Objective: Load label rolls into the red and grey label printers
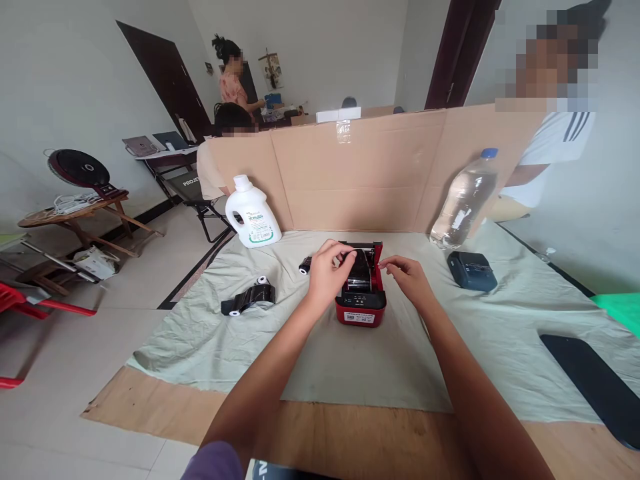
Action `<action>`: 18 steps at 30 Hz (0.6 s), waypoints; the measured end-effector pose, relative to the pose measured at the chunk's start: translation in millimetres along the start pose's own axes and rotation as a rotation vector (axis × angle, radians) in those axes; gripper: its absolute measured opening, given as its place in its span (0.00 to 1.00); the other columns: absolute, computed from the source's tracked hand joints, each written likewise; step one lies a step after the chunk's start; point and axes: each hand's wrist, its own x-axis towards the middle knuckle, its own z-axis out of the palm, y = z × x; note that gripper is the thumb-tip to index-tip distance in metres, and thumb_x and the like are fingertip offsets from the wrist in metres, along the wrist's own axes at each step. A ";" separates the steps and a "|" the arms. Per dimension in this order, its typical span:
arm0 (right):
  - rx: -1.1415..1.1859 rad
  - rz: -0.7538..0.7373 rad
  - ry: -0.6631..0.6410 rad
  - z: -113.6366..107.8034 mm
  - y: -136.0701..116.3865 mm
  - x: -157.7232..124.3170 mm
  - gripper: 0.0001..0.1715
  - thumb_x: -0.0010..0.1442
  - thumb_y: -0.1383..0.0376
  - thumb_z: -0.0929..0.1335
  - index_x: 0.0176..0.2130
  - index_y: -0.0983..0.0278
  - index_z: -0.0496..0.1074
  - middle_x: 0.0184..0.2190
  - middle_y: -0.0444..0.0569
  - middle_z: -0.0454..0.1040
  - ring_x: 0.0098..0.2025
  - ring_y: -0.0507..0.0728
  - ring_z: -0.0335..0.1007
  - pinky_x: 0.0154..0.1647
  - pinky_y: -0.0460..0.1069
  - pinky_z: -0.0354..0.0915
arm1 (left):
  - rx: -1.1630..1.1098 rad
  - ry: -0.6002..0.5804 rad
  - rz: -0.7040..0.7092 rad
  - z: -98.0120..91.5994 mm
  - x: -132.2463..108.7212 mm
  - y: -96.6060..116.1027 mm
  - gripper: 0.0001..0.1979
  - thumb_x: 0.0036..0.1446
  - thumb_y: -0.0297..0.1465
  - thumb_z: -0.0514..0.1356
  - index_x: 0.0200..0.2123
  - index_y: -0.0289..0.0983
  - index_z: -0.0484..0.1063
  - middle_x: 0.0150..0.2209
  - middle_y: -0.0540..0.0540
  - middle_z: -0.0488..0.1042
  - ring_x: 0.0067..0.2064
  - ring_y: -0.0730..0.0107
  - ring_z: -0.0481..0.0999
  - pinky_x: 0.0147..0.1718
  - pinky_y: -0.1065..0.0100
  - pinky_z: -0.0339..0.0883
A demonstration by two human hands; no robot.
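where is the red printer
In the head view, the red printer sits just right of centre on the cloth, between left hand and right hand.

A cardboard panel point(350, 177) stands toward twelve o'clock on the tabletop point(410, 427). Before it stand a white jug point(253, 217) at ten and a clear bottle point(464, 200) near two. A dark flat device point(595, 387) lies at four; a fan point(83, 168) sits between nine and ten.
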 end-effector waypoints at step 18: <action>-0.062 -0.114 -0.292 28.0 -47.1 -32.7 0.22 0.57 0.58 0.71 0.51 0.58 0.68 0.42 0.48 0.77 0.42 0.57 0.74 0.45 0.53 0.69 | -0.348 0.139 -0.242 -14.3 16.7 43.6 0.11 0.53 0.38 0.66 0.31 0.36 0.76 0.23 0.53 0.72 0.21 0.78 0.67 0.20 0.74 0.59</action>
